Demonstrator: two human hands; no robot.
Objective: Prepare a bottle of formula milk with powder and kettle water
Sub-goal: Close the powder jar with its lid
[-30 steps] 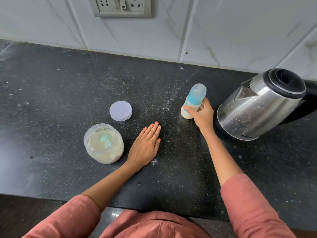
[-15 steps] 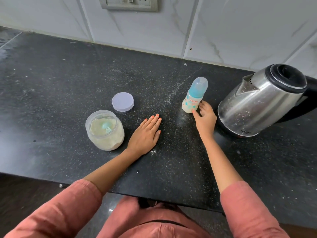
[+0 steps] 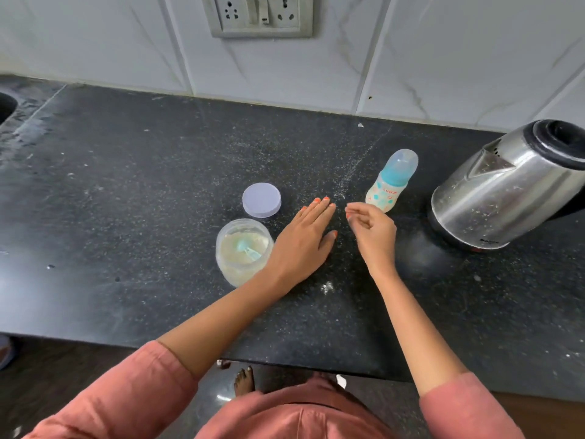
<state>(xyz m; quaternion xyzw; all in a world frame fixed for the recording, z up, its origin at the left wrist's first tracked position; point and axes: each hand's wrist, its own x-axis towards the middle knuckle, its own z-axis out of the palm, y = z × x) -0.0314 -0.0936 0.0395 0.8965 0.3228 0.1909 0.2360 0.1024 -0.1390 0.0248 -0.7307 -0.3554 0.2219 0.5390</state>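
The black counter (image 3: 126,191) is carrying everything, and pale powder is dusting it around the hands. The steel kettle (image 3: 512,191) is sitting on its base at the right, well apart from the jar.

The left hand (image 3: 304,239) is lying flat on the counter, fingers straight and together, holding nothing. The right hand (image 3: 372,232) is the one that is changing. A second ago it was gripping the bottle's body; half a second ago only its fingertips were touching. Now it is off the bottle and drawing in toward the left hand, fingers loosely curled and holding nothing.

The jar (image 3: 243,251) is standing open just beside the left wrist, with powder inside. The bottle (image 3: 391,182) is standing upright on its own with its cap on. It is between the hands and the kettle, just beside the right hand but apart from it. The lid (image 3: 261,200) is lying flat behind the jar, not touching it. The scoop (image 3: 247,247) is resting in the powder.

Letting go of a capped bottle is suggesting that this part of the job is closing. I cannot tell whether the bottle is holding mixed milk, though its lower body is looking pale. The open jar is probably what is waiting next: lid back on
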